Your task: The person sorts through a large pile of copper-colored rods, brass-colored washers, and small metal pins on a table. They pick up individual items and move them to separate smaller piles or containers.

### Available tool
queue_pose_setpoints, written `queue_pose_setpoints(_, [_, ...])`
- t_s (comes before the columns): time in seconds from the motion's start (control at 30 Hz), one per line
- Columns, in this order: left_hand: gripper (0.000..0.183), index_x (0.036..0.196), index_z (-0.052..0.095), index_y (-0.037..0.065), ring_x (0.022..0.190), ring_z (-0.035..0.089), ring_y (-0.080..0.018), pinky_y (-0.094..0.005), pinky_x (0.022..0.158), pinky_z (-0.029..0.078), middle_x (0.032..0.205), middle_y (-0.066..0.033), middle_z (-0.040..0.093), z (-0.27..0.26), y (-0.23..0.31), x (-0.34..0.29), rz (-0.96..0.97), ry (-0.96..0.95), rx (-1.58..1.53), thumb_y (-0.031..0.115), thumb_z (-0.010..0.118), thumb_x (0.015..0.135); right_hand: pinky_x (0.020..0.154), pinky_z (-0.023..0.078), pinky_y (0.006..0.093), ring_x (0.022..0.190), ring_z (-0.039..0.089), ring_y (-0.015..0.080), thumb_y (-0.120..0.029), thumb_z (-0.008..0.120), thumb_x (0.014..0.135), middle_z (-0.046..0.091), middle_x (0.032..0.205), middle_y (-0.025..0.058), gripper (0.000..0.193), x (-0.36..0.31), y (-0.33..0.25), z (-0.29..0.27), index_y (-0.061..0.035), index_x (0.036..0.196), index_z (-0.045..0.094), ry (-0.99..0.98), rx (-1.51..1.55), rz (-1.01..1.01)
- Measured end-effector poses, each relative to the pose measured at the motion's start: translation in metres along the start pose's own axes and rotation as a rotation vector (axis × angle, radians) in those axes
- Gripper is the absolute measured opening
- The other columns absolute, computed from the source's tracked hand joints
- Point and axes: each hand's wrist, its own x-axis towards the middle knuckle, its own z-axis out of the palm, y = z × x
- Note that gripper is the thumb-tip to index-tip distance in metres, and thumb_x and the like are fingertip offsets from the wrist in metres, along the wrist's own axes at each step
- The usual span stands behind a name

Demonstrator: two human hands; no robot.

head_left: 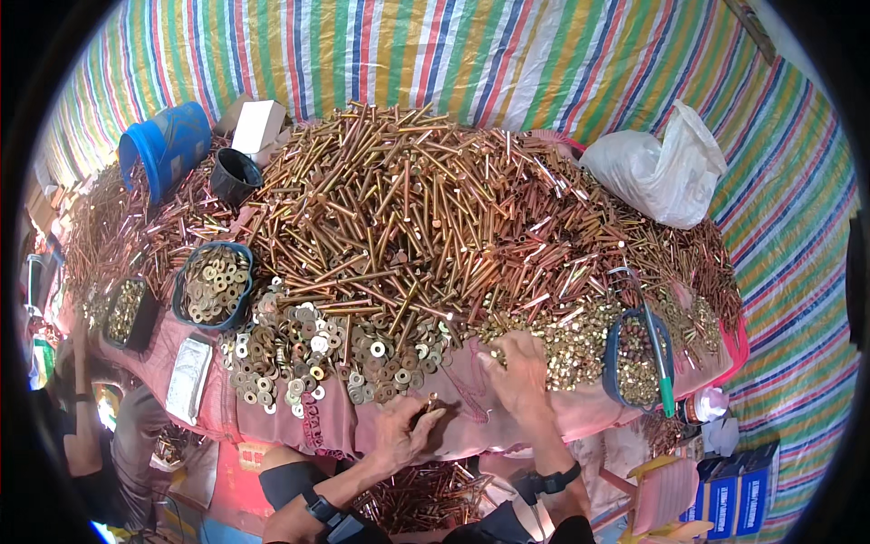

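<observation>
My left hand (pixel 405 433) is closed near the front edge of the cloth-covered heap, its fingers curled round a bolt (pixel 433 399) whose brassy end shows above the fist. To its right, my right hand (pixel 521 374) reaches to the near edge of a spread of small gold nuts (pixel 575 344); thumb and forefinger stand apart, and the fingertips are partly hidden. Flat round washers (pixel 299 349) lie loose beyond and left of my left hand. Behind both hands rises a large heap of long copper-coloured bolts (pixel 408 199).
A blue basket of washers (pixel 214 286) stands left; a blue basket of nuts (pixel 625 385) with a green-handled tool (pixel 666 390) stands right. Farther back are a blue bucket (pixel 168 150), black pot (pixel 236 177) and white sack (pixel 657 168). Another person's arm (pixel 83 417) shows at left.
</observation>
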Motion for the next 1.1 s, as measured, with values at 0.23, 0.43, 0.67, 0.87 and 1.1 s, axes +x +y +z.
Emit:
queue_pose_setpoints(0.23, [0.016,0.106,0.076,0.007,0.057,0.066,-0.0259,-0.0379,0.052,0.051,0.073,-0.0133,0.07,0.007,-0.007,-0.01,-0.015,-0.044,-0.008,0.02,0.078,0.097,0.105,0.047,0.0495,0.108,0.062,0.0374,-0.02,0.083,0.089,0.069,0.109,0.0138,0.026,0.009,0.033,0.01,-0.0034,0.107,0.076,0.122,0.032,0.007])
queue_pose_setpoints(0.43, [0.042,0.135,0.066,0.012,0.057,0.069,-0.0266,-0.0397,0.048,0.052,0.078,-0.0119,0.072,0.018,-0.021,-0.028,-0.053,-0.221,-0.072,0.022,0.077,0.096,0.096,0.052,0.0492,0.107,0.063,0.0377,-0.015,0.082,0.089,0.07,0.11,0.0148,0.025,0.035,0.041,0.012,-0.0023,0.109,0.075,0.192,0.03,0.062])
queue_pose_setpoints(0.67, [0.038,0.129,0.069,0.014,0.066,0.068,-0.0265,-0.0379,0.052,0.051,0.085,-0.0049,0.071,0.008,-0.018,-0.022,0.27,-0.219,0.155,0.022,0.078,0.093,0.11,0.047,0.0486,0.127,0.056,0.0388,-0.026,0.08,0.092,0.061,0.135,0.0199,0.052,0.067,0.031,0.016,-0.0036,0.138,0.066,0.164,0.1,0.015])
queue_pose_setpoints(0.87, [0.026,0.116,0.072,0.015,0.069,0.068,-0.0305,-0.0443,0.056,0.053,0.08,-0.0065,0.068,0.003,-0.01,-0.017,0.313,-0.266,0.113,0.019,0.076,0.091,0.123,0.036,0.0593,0.15,0.035,0.0452,-0.064,0.066,0.098,0.033,0.16,0.0306,0.086,0.126,0.033,0.019,-0.0063,0.159,0.047,0.179,0.061,0.159])
queue_pose_setpoints(1.1, [0.026,0.115,0.076,0.017,0.069,0.064,-0.0275,-0.0408,0.057,0.05,0.079,-0.0053,0.065,0.0,-0.007,-0.019,0.268,-0.307,0.212,0.025,0.081,0.091,0.125,0.026,0.0665,0.153,0.03,0.05,-0.088,0.046,0.094,0.031,0.165,0.029,0.102,0.219,0.062,0.018,-0.0144,0.164,0.042,0.044,0.134,0.271])
